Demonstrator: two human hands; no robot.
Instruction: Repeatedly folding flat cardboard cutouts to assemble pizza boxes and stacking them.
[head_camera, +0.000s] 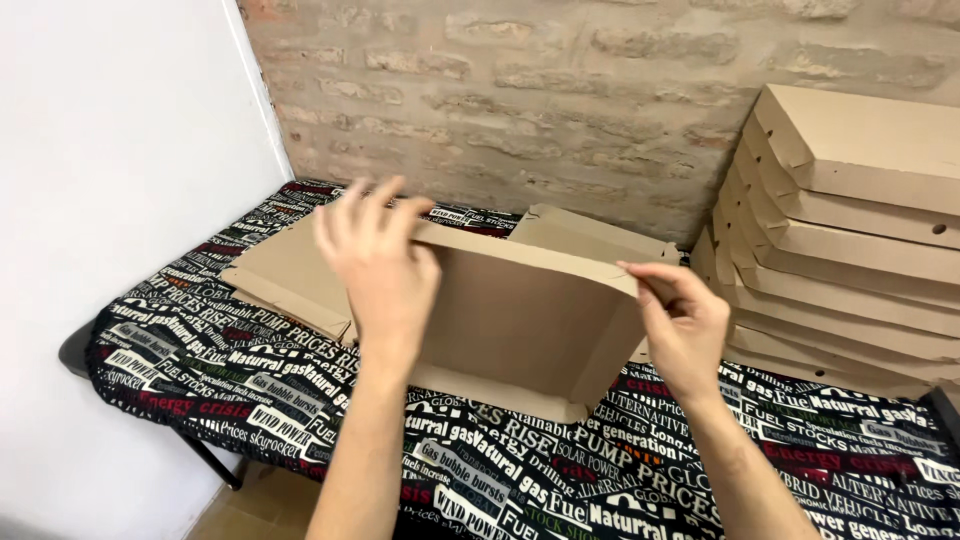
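there, both hands (380, 260) gripping cardboard box (520, 320)

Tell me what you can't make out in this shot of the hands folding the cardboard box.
- Left hand, head view: its fingertips curl over the box wall, so its grip on the far side is hidden.
- Cardboard box: its left corner is covered by the left hand.
- Flat cardboard sheets: partly hidden behind that hand and the box.
- Stack of folded boxes: cut off by the right edge, so the count is unclear.
- Right hand: the pinched flap edge is hidden under its fingers.
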